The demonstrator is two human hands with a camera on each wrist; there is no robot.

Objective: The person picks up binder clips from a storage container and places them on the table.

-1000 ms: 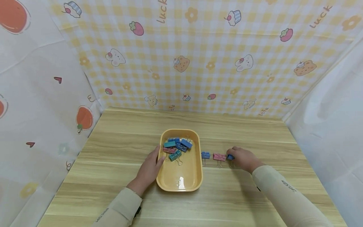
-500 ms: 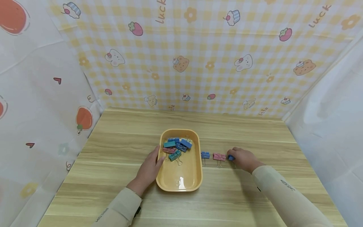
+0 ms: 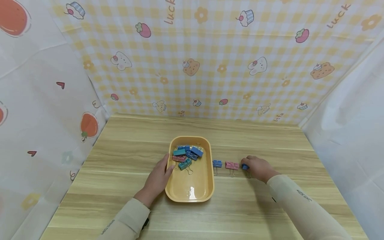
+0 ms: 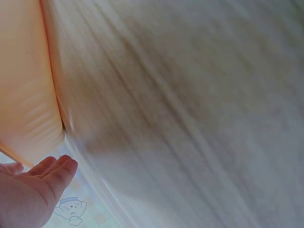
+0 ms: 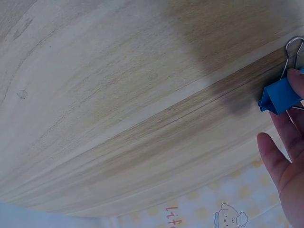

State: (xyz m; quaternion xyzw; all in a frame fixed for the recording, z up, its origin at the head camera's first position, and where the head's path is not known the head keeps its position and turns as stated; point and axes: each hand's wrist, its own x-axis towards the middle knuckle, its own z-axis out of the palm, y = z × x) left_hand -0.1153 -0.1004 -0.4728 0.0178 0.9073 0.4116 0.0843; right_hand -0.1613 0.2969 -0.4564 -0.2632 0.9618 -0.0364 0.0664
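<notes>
My left hand (image 3: pixel 156 181) grips the left wall of a yellow tray (image 3: pixel 190 201), thumb over the rim and fingers outside, as the left wrist view also shows. Several blue, teal and pink binder clips lie heaped in the tray's far half. To the right, my right hand (image 3: pixel 258 167) pinches a blue binder clip (image 5: pixel 281 95) at the tabletop, its wire handles showing. Left of that hand, a pink binder clip (image 3: pixel 232 165) lies on the table, handles toward me. Another blue binder clip (image 3: pixel 217 164) lies between it and the tray, close to the tray's right wall.
The wood-grain table (image 3: pixel 255 213) carries everything. A yellow checked cloth (image 3: pixel 210 83) hangs behind it, with a white printed cloth (image 3: pixel 45 110) on the left and a plain white cloth (image 3: pixel 354 133) on the right.
My right hand and its blue binder clip have shifted very slightly right, widening the gap to the pink one. The left hand and tray stay put.
</notes>
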